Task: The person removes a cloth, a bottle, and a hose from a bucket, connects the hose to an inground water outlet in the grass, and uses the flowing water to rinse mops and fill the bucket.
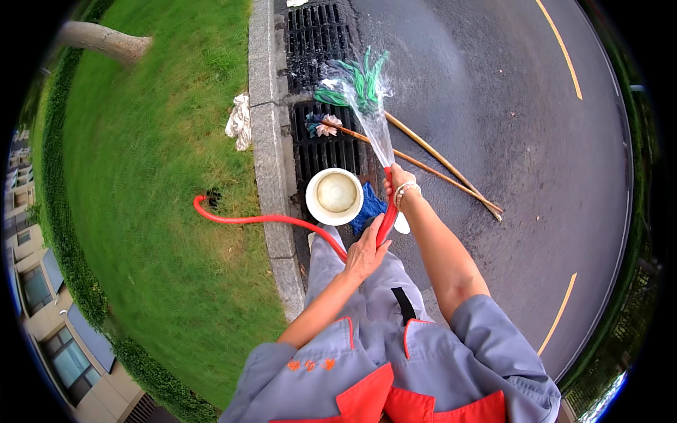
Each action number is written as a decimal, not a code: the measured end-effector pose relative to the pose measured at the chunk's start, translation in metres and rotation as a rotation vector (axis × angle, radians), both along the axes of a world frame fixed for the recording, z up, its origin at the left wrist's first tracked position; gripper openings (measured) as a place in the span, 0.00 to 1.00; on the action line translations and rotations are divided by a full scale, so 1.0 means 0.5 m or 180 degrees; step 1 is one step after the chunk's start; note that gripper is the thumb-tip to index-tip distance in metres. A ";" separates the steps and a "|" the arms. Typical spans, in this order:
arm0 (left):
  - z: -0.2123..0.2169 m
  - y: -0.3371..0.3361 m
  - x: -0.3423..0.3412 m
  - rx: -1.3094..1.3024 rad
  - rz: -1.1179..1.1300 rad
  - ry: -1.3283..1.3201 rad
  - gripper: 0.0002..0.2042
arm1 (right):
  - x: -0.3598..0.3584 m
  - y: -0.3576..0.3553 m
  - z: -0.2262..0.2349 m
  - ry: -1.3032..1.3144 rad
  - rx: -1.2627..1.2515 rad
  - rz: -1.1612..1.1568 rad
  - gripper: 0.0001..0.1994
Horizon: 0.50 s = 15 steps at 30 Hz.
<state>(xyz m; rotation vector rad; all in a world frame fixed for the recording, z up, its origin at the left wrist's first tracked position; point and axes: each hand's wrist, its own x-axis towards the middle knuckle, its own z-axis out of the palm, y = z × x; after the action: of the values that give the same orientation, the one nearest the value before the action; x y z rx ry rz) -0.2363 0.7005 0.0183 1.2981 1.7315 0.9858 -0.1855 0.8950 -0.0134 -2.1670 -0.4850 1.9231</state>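
Left to right: grass verge (pixel 155 211) on your left, a pale rag (pixel 239 121) bunched at its edge against the kerb (pixel 264 141). The red hose (pixel 268 219) starts on the grass, crosses the kerb and runs up to your hands. White bucket (pixel 334 196) sits on the road just right of the kerb, near edge of the drain grate (pixel 321 84), murky water in it; blue cloth (pixel 368 204) touching its right side. Your left hand (pixel 365 252) is wrapped around the hose lower down, steadying it. Your right hand (pixel 398 189) is clenched on the hose tip, thumb apparently pinching the outlet, so the water fans out. Spray is hitting the green-and-grey mop head (pixel 356 83) lying at the right edge of the grate, wet through, water scattering onto the asphalt (pixel 508 127). A second, smaller mop head (pixel 323 125) lies on the grate just below it, outside the jet. Both wooden handles (pixel 437 166) run right across the road. Judgement: rinse is mid-way, green mop in progress, smaller mop looks not yet done, bucket and cloth not in use.
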 end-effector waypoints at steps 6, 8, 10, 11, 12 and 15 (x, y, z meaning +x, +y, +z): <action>0.002 0.004 -0.098 -0.0983 -0.0387 0.0397 0.32 | -0.087 0.000 -0.055 0.0489 -0.0263 -0.0075 0.17; -0.031 0.008 -0.148 -0.0863 0.0026 0.0462 0.31 | -0.116 0.006 -0.101 0.1016 -0.0364 0.0112 0.19; -0.067 0.029 -0.201 -0.0931 0.0504 0.0353 0.30 | -0.145 0.026 -0.165 0.1313 -0.0302 0.0833 0.21; -0.098 0.041 -0.225 -0.0925 0.0648 0.0331 0.29 | -0.159 0.036 -0.204 0.1203 -0.0129 0.0985 0.22; -0.131 0.053 -0.247 -0.0928 0.0799 0.0311 0.29 | -0.173 0.044 -0.251 0.1098 0.0036 0.1141 0.22; -0.244 0.096 -0.298 -0.1028 0.1144 0.0170 0.30 | -0.135 0.077 -0.480 -0.0389 0.1354 0.2398 0.17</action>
<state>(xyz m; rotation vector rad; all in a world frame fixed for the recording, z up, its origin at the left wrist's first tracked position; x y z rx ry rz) -0.3854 0.7484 -0.1036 0.8318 2.1107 0.8217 -0.2531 0.9334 -0.2532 -1.9607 -1.7532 1.7323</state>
